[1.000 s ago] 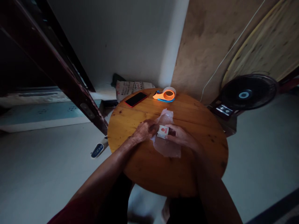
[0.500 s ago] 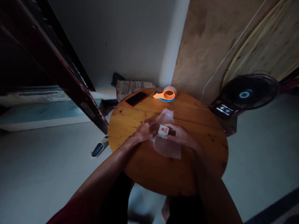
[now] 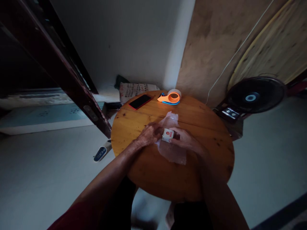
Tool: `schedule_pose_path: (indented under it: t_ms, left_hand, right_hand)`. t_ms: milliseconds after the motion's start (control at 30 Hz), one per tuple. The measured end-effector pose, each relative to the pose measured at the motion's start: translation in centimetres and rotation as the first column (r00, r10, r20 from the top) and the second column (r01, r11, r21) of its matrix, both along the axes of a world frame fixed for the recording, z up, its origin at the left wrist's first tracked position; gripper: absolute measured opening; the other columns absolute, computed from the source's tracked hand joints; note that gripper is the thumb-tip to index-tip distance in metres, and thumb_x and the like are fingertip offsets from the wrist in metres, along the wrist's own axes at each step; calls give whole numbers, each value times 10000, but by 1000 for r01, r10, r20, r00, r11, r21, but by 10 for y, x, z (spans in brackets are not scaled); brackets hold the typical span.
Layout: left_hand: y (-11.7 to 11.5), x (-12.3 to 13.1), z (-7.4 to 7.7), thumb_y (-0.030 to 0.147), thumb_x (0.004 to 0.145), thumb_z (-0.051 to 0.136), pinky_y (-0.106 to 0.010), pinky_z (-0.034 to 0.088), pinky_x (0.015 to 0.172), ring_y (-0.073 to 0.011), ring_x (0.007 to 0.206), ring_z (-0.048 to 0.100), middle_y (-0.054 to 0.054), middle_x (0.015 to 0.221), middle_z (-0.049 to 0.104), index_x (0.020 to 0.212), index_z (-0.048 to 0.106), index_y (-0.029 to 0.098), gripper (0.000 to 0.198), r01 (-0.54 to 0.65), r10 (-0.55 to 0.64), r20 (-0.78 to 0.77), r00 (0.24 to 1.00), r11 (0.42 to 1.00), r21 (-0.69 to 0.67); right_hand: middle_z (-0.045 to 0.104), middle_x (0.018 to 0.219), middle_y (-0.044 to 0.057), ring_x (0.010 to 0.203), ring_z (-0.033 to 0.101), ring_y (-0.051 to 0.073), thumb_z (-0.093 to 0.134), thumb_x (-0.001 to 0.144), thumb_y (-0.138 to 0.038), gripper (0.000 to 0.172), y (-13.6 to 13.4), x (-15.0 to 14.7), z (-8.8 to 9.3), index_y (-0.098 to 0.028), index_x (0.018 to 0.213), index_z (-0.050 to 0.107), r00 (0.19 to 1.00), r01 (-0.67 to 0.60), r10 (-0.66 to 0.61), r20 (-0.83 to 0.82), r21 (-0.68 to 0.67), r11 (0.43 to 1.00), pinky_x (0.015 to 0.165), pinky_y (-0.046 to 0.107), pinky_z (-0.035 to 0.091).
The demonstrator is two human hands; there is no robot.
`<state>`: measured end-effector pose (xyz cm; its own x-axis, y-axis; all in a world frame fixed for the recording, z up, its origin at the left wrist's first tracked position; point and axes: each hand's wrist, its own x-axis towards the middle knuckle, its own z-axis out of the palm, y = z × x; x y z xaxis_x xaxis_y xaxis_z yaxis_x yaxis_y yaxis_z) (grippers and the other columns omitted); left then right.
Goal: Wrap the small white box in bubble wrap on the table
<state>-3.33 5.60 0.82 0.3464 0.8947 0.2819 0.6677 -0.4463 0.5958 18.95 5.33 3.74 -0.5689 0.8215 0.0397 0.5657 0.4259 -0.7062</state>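
A small white box (image 3: 167, 135) with a red logo and red lettering is held between my two hands, above a sheet of clear bubble wrap (image 3: 171, 153) on the round wooden table (image 3: 134, 156). My right hand (image 3: 183, 139) grips the box's right side, thumb at the near edge and fingers at the far edge. At the opposite side, my left hand (image 3: 150, 133) has its fingers curled against the box's left end; its fingertips are partly hidden in shadow. The wrap spreads out beyond and in front of the box.
An orange and blue tape dispenser (image 3: 171, 97) with a tape roll stands at the table's far edge. Left of it lies a red-edged phone (image 3: 140, 101). Behind is a printed sack (image 3: 130, 90). A black fan (image 3: 250, 97) is beyond the table's right side.
Almost nothing differs. Both hands stay at the box, and the box looks very slightly tilted compared with before.
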Motion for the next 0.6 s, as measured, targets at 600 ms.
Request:
schedule_pose_path:
  t_ms: [600]
  left_hand:
    - [0,-1,-5,285,763,661,-341,501,881,-226,995,604,-69,1043,656,1037,659,203,285,-54,54,-43,998,999,-4]
  right_hand:
    - [700,963,24,813,646,200,619,770,-301,370,7,16,5,-245,1135,602,974,196,-195,-114,-7,981,703,309,516]
